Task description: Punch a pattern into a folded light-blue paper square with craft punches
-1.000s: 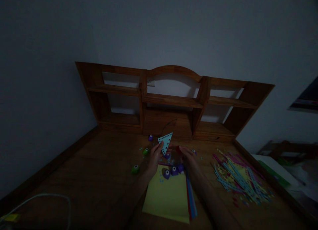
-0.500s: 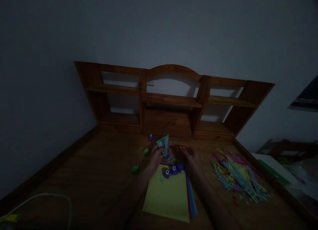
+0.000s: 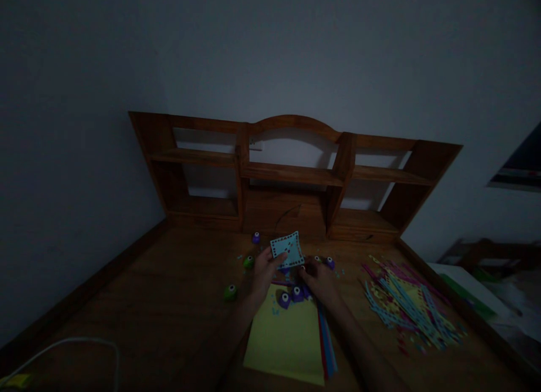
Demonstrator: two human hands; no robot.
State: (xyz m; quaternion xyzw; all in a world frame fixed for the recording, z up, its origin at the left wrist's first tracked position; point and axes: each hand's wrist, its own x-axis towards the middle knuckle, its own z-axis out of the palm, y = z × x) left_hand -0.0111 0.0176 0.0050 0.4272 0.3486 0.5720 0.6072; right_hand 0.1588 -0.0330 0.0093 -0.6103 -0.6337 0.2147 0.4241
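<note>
The scene is very dim. My left hand (image 3: 265,269) and my right hand (image 3: 318,274) both pinch a small light-blue paper square (image 3: 287,250) with punched holes along its edges, held unfolded above the wooden desk (image 3: 160,302). Just below my hands sit purple craft punches (image 3: 291,294) on a stack of coloured paper with a yellow sheet (image 3: 285,338) on top.
Green punches (image 3: 230,291) (image 3: 248,261) and one purple punch (image 3: 256,237) lie to the left and behind. A heap of coloured paper strips (image 3: 408,307) is at the right. A wooden shelf unit (image 3: 291,175) backs the desk. A white cable (image 3: 63,349) curls at the front left.
The blue paper was a folded triangle in my left hand alone; it has been opened into a square, and my right hand has come in to hold its right edge.
</note>
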